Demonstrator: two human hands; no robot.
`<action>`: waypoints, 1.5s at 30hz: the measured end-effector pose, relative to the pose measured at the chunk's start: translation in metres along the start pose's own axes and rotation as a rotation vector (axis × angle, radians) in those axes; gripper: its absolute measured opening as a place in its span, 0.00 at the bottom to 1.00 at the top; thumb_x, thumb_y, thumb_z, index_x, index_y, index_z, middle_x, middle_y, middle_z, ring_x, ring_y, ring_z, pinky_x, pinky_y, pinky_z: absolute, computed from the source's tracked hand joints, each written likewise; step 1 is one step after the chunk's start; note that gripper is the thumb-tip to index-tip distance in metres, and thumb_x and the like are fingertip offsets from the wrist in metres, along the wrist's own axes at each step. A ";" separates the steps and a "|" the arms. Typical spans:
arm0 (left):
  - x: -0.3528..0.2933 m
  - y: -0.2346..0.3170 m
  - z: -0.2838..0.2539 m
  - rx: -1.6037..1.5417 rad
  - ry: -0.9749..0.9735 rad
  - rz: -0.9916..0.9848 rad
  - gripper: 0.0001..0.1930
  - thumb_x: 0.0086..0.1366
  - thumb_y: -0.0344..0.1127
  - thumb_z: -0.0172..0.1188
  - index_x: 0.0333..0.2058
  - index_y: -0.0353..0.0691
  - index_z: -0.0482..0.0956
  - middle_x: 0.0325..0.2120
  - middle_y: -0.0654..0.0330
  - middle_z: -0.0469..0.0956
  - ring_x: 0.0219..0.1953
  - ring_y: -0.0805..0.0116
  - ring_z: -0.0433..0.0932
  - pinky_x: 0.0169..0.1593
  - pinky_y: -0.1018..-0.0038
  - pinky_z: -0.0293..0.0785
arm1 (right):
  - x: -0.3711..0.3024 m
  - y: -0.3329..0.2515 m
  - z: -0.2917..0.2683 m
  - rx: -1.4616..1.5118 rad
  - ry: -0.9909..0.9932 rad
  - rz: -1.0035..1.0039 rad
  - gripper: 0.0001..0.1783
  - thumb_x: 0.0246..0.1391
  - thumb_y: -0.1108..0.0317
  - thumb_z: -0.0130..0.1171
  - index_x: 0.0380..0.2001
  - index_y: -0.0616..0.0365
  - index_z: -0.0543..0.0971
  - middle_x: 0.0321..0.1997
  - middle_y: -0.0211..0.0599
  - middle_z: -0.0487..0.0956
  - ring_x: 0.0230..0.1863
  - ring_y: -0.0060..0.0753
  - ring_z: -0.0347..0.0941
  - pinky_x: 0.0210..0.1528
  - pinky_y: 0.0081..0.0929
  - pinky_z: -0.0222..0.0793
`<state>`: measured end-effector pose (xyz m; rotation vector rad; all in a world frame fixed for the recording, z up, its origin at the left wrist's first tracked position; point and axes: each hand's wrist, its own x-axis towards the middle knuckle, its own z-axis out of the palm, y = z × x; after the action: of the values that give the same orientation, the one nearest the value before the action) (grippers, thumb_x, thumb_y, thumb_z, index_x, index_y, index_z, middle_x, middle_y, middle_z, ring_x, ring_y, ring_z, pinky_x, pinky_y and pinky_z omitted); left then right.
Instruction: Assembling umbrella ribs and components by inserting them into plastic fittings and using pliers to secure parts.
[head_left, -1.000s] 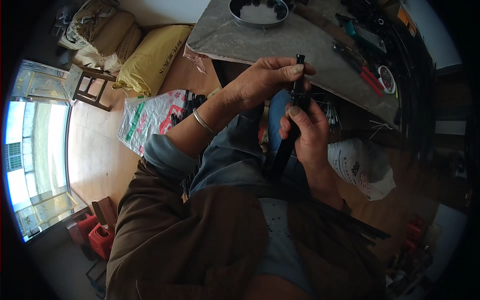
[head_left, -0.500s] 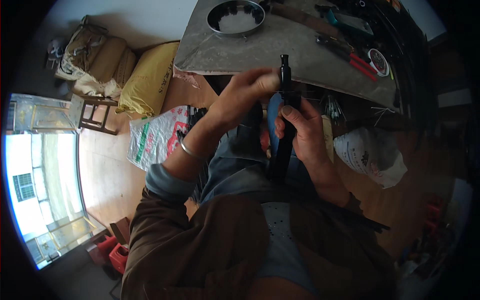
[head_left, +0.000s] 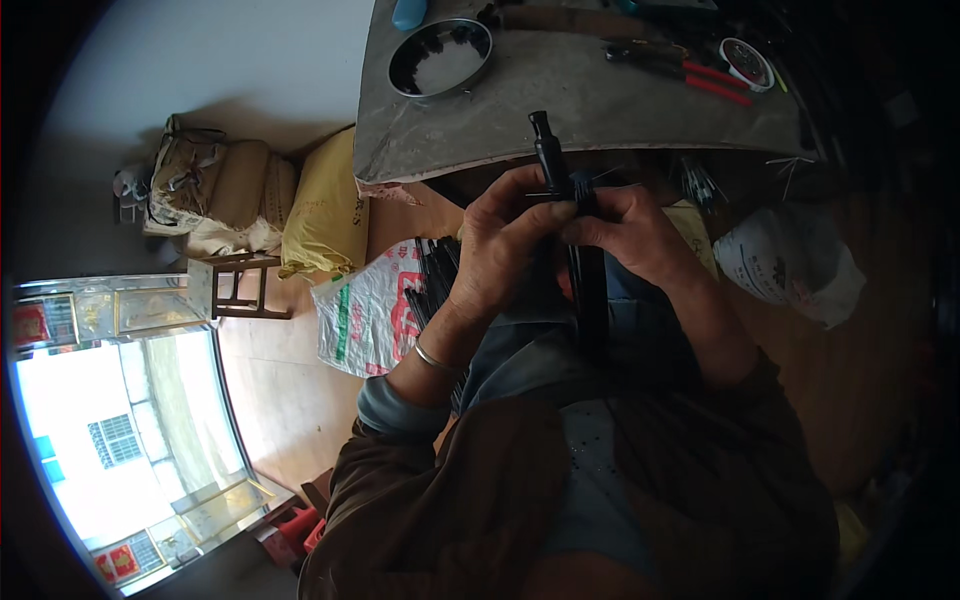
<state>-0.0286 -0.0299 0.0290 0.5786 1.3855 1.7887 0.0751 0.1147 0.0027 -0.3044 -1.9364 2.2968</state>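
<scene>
Before my lap stands a long black rod-like piece (head_left: 546, 150) with a narrow, stepped cylindrical top, tilted slightly left; it resembles a folded umbrella frame, but I cannot be sure. My left hand (head_left: 490, 245) pinches it just below the top with thumb and fingers. Close beside, my right hand (head_left: 645, 240) has its thumb and fingers closed round the same piece from the right. Fine light wires stick out near the fingertips of both hands. The lower part of the piece runs down dark against my trousers.
Ahead is a grey table (head_left: 560, 100) with a metal bowl (head_left: 396, 82) of whitish contents, red-handled pliers (head_left: 715, 82) and a white tub (head_left: 748, 65). Black rods (head_left: 435, 275) lie on a plastic sack at left, near a yellow sack (head_left: 325, 205) and stool (head_left: 240, 285). A white bag (head_left: 765, 255) sits at right.
My left hand has come down from beside the top of the black piece to grip it next to my right hand. The piece tilts more to the left; the view has shifted.
</scene>
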 end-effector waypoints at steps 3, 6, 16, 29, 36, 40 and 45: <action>0.001 -0.008 -0.001 -0.056 -0.017 0.026 0.15 0.60 0.28 0.61 0.46 0.35 0.75 0.36 0.62 0.79 0.38 0.76 0.77 0.45 0.79 0.73 | 0.000 0.003 -0.003 0.143 -0.004 0.097 0.13 0.47 0.63 0.70 0.31 0.61 0.82 0.29 0.27 0.79 0.31 0.17 0.72 0.37 0.19 0.66; 0.006 -0.015 0.000 -0.129 -0.062 0.052 0.14 0.60 0.28 0.61 0.45 0.35 0.76 0.36 0.64 0.79 0.39 0.77 0.76 0.47 0.78 0.72 | 0.003 0.018 -0.015 0.230 -0.063 0.142 0.16 0.44 0.60 0.71 0.32 0.60 0.82 0.30 0.26 0.78 0.34 0.17 0.71 0.41 0.20 0.65; 0.012 -0.028 -0.007 -0.183 -0.191 0.096 0.15 0.60 0.30 0.62 0.46 0.37 0.74 0.40 0.64 0.75 0.35 0.76 0.75 0.44 0.78 0.73 | 0.005 0.027 -0.002 0.543 -0.100 0.138 0.20 0.45 0.59 0.70 0.39 0.59 0.79 0.34 0.26 0.77 0.40 0.19 0.72 0.47 0.22 0.65; 0.015 0.010 -0.029 0.447 -0.096 0.338 0.29 0.64 0.46 0.57 0.57 0.34 0.65 0.52 0.52 0.67 0.48 0.64 0.74 0.51 0.69 0.70 | -0.001 0.016 0.005 0.596 0.151 0.026 0.13 0.53 0.64 0.63 0.39 0.59 0.76 0.31 0.31 0.76 0.32 0.25 0.74 0.36 0.24 0.71; -0.044 0.007 0.048 0.315 -0.160 0.259 0.33 0.58 0.32 0.65 0.60 0.32 0.60 0.29 0.61 0.76 0.31 0.75 0.76 0.38 0.78 0.72 | 0.006 0.006 0.015 0.529 0.270 -0.050 0.09 0.52 0.64 0.62 0.34 0.57 0.78 0.27 0.25 0.74 0.29 0.19 0.70 0.37 0.20 0.66; 0.019 0.000 0.032 0.261 0.293 0.252 0.21 0.59 0.27 0.63 0.51 0.32 0.72 0.26 0.68 0.74 0.26 0.83 0.71 0.27 0.84 0.68 | 0.020 0.008 0.033 0.385 0.517 -0.191 0.13 0.54 0.69 0.61 0.42 0.60 0.78 0.28 0.23 0.75 0.28 0.10 0.68 0.29 0.12 0.64; 0.033 0.003 0.014 0.226 0.192 0.167 0.17 0.58 0.28 0.63 0.47 0.31 0.77 0.32 0.63 0.81 0.32 0.80 0.76 0.33 0.84 0.72 | 0.035 0.021 0.042 0.229 0.539 -0.324 0.16 0.54 0.70 0.61 0.46 0.61 0.77 0.29 0.24 0.76 0.30 0.13 0.70 0.31 0.13 0.67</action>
<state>-0.0385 0.0048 0.0330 0.6715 1.7303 1.8709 0.0326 0.0788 -0.0142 -0.4826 -1.3387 1.9413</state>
